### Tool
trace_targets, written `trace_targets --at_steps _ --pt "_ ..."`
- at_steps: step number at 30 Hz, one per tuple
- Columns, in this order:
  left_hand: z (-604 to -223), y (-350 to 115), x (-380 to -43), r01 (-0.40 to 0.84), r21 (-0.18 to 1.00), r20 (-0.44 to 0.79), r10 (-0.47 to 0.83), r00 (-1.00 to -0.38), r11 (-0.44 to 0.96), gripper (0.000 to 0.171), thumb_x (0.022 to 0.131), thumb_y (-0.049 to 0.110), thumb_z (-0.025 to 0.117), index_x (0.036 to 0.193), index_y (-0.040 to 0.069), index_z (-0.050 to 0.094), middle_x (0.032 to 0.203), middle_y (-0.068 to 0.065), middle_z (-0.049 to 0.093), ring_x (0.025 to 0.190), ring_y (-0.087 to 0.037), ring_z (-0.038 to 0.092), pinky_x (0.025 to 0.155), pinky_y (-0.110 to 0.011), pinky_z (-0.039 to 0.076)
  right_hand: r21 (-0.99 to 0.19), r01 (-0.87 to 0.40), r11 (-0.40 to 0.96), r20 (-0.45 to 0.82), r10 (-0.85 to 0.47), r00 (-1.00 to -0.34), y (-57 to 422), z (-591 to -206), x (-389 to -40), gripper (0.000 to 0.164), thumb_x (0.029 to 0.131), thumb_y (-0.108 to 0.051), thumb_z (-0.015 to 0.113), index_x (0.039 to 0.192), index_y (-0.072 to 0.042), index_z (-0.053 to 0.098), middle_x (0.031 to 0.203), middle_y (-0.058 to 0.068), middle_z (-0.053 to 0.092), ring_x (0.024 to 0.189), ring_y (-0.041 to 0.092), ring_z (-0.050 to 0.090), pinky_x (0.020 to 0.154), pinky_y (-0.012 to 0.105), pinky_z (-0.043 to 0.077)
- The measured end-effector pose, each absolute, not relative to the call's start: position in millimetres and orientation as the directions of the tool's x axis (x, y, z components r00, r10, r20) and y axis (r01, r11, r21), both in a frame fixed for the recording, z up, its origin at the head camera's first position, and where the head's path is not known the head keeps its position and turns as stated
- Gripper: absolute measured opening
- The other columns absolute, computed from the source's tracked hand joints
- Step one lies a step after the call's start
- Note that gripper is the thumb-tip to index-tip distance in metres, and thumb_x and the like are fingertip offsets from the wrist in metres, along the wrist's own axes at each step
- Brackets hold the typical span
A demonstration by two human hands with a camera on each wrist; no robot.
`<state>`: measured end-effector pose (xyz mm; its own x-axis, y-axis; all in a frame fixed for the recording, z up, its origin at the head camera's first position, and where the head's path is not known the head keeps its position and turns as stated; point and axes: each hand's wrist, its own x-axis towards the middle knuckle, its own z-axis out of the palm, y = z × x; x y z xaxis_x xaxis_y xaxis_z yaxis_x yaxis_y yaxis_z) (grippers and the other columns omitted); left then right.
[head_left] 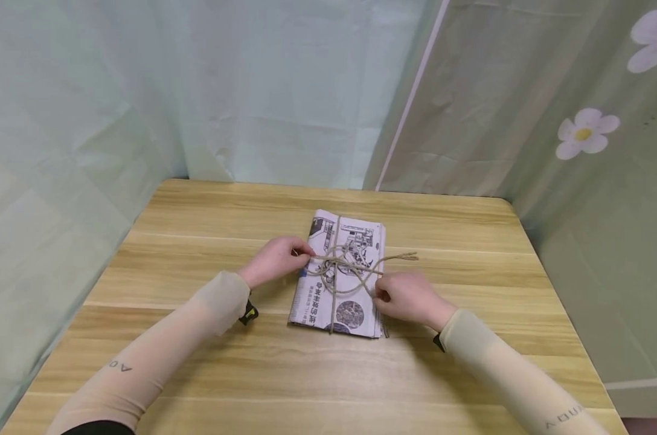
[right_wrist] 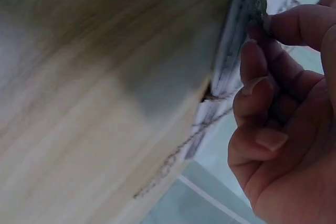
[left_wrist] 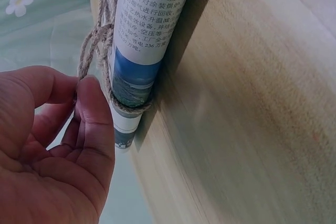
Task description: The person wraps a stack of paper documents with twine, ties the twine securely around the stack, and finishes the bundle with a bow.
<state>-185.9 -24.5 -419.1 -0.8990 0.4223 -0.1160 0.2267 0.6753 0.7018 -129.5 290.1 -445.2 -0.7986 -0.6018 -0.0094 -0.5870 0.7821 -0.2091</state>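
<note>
A folded newspaper bundle (head_left: 355, 241) lies on the wooden table, bound lengthwise and crosswise with brown twine (head_left: 334, 302). Loops of the twine gather in a knot at the middle of its top face. At the bundle's left edge my left hand (head_left: 276, 260) pinches a twine loop between thumb and index finger; the left wrist view shows the pinched strands (left_wrist: 86, 59) beside the paper's folded edge. My right hand (head_left: 410, 296) pinches another piece of twine (right_wrist: 261, 3) at the right edge, its other fingers curled. A loose twine end (head_left: 407, 257) sticks out beyond the right edge.
The wooden table (head_left: 241, 368) has rounded far corners and extends around the bundle on all sides. Pale green curtains (head_left: 285, 90) hang behind and beside it, with white flowers (head_left: 586, 133) printed at the right.
</note>
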Motion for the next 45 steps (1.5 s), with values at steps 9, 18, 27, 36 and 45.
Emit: trace_targets --at_steps 9,18,27,36,45 --pt "-419.3 -27.3 -185.5 0.239 0.708 -0.097 0.427 -0.899 0.664 0.015 0.098 0.014 0.068 0.11 0.01 0.074 0.1 -0.002 0.07 0.078 -0.015 0.063 0.072 -0.032 0.055 -0.337 -0.654 0.677 -0.059 -0.708 -0.703 293.8 -436.8 -111.7 0.017 0.089 -0.027 0.071 0.076 -0.03 0.06 0.072 -0.017 0.052 0.064 0.004 0.048 0.06 0.026 0.044" --pt "-419.2 -27.5 -185.1 0.237 0.711 -0.109 0.436 -0.893 0.662 0.013 0.097 0.013 0.069 0.108 0.009 0.076 0.097 -0.002 0.07 0.077 -0.016 0.062 0.071 -0.033 0.054 -0.353 -0.591 0.726 0.167 -0.573 -0.803 289.3 -437.8 -129.3 0.008 0.096 -0.024 0.074 0.101 -0.018 0.073 0.091 -0.01 0.065 0.077 0.008 0.06 0.066 0.028 0.053" --pt "-421.4 -26.0 -185.4 0.246 0.715 -0.106 0.45 -0.887 0.654 0.015 0.097 0.014 0.069 0.109 0.009 0.076 0.099 -0.001 0.072 0.079 -0.015 0.062 0.072 -0.033 0.055 -0.214 -0.731 0.647 0.212 -0.7 -0.682 278.6 -437.9 -146.4 0.012 0.093 -0.015 0.076 0.105 -0.015 0.075 0.102 -0.003 0.07 0.091 0.014 0.067 0.082 0.032 0.058" --pt "-422.0 -28.4 -185.9 0.243 0.709 -0.109 0.443 -0.89 0.662 0.014 0.098 0.016 0.069 0.108 0.01 0.077 0.098 0.0 0.071 0.082 -0.015 0.063 0.075 -0.033 0.054 -0.304 -0.618 0.725 0.379 -0.503 -0.777 292.3 -415.1 -167.7 0.006 0.095 -0.012 0.074 0.101 -0.011 0.075 0.095 0.0 0.069 0.079 0.017 0.065 0.071 0.037 0.056" --pt "-423.0 -27.3 -184.1 0.252 0.704 -0.103 0.447 -0.889 0.663 0.014 0.097 0.017 0.07 0.108 0.01 0.076 0.099 0.0 0.071 0.085 -0.015 0.063 0.079 -0.034 0.055 -0.336 -0.508 0.793 0.265 -0.437 -0.859 293.3 -428.4 -187.5 0.006 0.097 -0.009 0.07 0.103 -0.007 0.072 0.101 0.006 0.068 0.091 0.024 0.065 0.083 0.042 0.055"
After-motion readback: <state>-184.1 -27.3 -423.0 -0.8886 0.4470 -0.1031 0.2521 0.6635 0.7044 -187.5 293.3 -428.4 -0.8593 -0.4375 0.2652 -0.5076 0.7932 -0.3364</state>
